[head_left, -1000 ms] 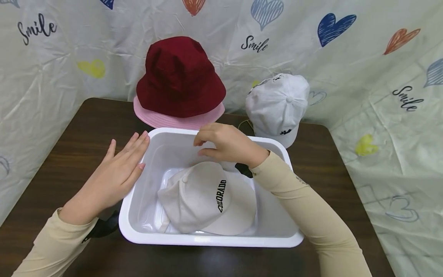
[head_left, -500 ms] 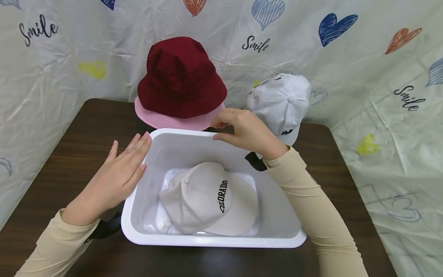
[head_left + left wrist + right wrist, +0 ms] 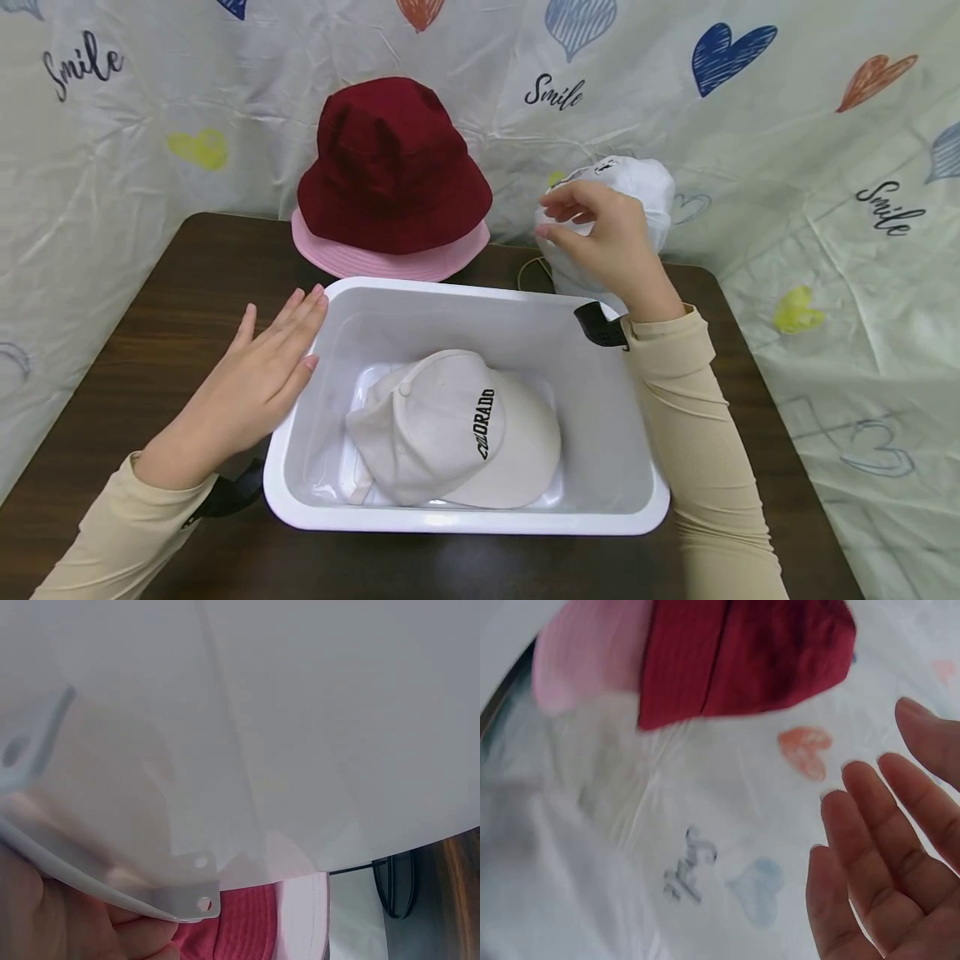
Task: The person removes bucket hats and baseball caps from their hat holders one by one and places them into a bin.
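In the head view my left hand (image 3: 243, 383) lies with straight fingers against the left rim of a white plastic tub (image 3: 465, 522). Inside the tub sits a cream baseball cap (image 3: 450, 429) with dark COLORADO lettering, its brim to the right. My right hand (image 3: 611, 242) hovers at the white baseball cap (image 3: 656, 187) behind the tub, covering much of it; thumb and fingers are apart with nothing between them. The left wrist view shows the tub's outer wall (image 3: 300, 735) and the left fingers (image 3: 142, 937) under its rim. In the right wrist view the fingers (image 3: 885, 855) are loosely extended.
A dark red bucket hat (image 3: 393, 167) rests on top of a pink brimmed hat (image 3: 390, 265) behind the tub's left part. Everything stands on a dark wooden table (image 3: 150, 333). A white cloth (image 3: 825, 167) printed with hearts and "Smile" hangs behind.
My right hand has risen out from over the tub and moved right and back to the white baseball cap. The left hand stays at the rim; the cream cap has not moved.
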A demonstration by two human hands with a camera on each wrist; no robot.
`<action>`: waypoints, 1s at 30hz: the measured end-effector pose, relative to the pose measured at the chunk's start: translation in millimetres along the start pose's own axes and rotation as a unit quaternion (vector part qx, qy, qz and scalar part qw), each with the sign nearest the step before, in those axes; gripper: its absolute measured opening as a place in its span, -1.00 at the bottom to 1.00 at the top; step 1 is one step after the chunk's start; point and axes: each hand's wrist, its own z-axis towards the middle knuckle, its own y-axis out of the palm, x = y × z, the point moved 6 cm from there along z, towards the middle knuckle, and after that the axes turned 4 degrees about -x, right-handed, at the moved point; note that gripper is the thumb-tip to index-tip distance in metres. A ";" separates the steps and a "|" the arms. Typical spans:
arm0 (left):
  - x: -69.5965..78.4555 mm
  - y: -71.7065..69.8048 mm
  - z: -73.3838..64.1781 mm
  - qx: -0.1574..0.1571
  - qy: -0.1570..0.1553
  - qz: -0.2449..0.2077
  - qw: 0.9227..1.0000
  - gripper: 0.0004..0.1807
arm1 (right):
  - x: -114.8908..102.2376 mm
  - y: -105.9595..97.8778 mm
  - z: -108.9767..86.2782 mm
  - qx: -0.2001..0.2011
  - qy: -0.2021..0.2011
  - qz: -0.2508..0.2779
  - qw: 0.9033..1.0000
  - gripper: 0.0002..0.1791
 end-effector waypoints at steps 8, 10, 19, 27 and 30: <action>0.4 1.0 1.1 -0.002 -0.001 0.000 1.000 -0.34 | 26.2 -28.2 -7.6 0.042 0.040 -0.030 0.998 -0.76; 0.1 0.9 0.6 -0.002 -0.003 0.000 1.000 -0.34 | 31.4 -33.4 -9.4 0.049 0.053 -0.024 0.997 -0.76; -1.2 0.5 -0.2 -0.007 -0.003 0.002 1.000 -0.35 | 59.8 -51.9 -16.2 0.086 0.106 -0.033 0.990 -0.75; -2.5 -1.1 -0.6 -0.006 -0.003 -0.004 1.000 -0.35 | 92.8 -53.6 -13.6 0.083 0.136 -0.101 0.982 -0.76; -2.3 0.0 -0.4 -0.008 -0.004 -0.007 1.000 -0.35 | 103.1 -51.2 -14.2 0.077 0.136 -0.109 0.982 -0.76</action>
